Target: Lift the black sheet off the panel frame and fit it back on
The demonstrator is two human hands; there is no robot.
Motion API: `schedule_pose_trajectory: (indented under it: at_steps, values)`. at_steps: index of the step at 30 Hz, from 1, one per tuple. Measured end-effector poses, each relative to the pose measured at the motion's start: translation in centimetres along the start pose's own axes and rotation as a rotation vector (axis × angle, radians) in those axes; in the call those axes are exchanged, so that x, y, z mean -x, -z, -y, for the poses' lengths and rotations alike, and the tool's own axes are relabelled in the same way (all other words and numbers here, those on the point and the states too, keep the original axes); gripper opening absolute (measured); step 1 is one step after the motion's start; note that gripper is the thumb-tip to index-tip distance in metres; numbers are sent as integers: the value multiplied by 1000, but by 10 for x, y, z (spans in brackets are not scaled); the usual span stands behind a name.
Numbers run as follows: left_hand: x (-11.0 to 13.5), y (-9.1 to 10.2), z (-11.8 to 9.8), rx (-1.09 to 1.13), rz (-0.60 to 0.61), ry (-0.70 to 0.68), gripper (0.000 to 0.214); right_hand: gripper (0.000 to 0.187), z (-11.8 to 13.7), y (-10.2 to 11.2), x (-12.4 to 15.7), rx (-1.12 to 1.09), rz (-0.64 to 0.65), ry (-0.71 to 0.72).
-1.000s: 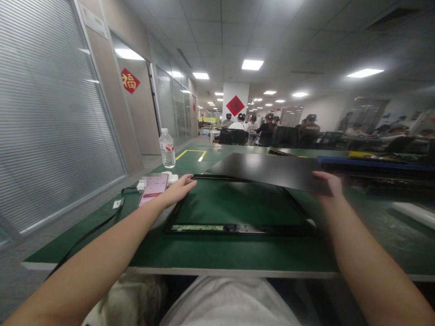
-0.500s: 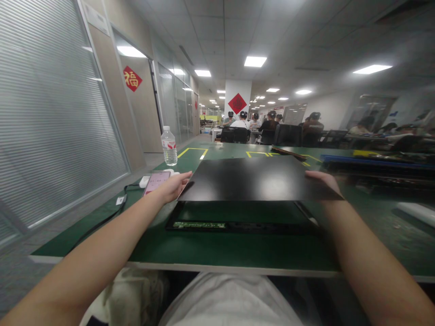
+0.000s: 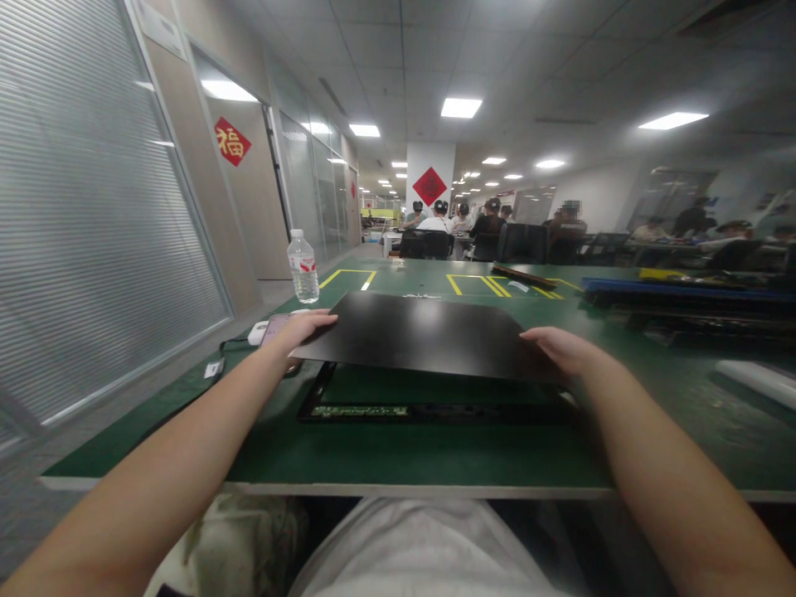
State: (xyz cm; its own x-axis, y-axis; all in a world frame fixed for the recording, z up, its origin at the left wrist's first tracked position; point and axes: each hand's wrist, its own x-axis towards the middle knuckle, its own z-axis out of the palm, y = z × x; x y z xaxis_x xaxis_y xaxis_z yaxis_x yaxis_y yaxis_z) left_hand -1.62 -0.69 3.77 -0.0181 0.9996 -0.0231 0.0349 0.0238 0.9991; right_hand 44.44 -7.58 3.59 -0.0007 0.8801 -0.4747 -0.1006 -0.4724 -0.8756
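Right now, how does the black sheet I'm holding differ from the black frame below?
The black sheet is raised between your left hand and right hand, while the black frame lies on the table. The sheet is solid; the frame is open, with green table showing inside. The sheet's face looks plain, but the frame has a green strip along its near side. Both are black.

a clear bottle [image 3: 303, 269] stands near a phone [image 3: 274, 330] on the left.
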Motion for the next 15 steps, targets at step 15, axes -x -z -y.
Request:
schedule_pose_trajectory:
  at_steps: [15]
  values:
    - [-10, 11, -6, -102, -164, -54, 36, 28, 1, 9, -9, 123, -262, 189]
